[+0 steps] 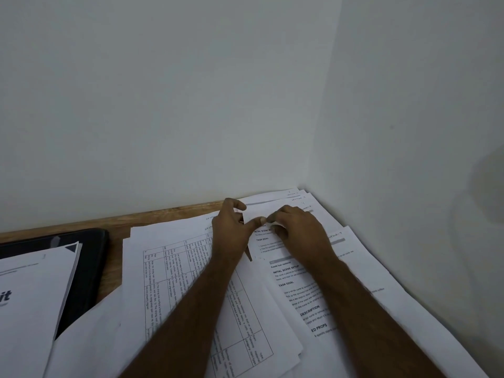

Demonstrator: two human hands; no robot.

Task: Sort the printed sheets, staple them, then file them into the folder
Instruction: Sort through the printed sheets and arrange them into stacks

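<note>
At the centre of the frame the left hand (231,230) and right hand (296,227) each pinch the top edge of a printed sheet (289,271) lying on the spread of papers (174,282) over the wooden desk (114,233); a black folder (90,257) sits at the left edge, under another stack (32,290)

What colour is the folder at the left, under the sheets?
Black folder, seen in the head view.
</note>
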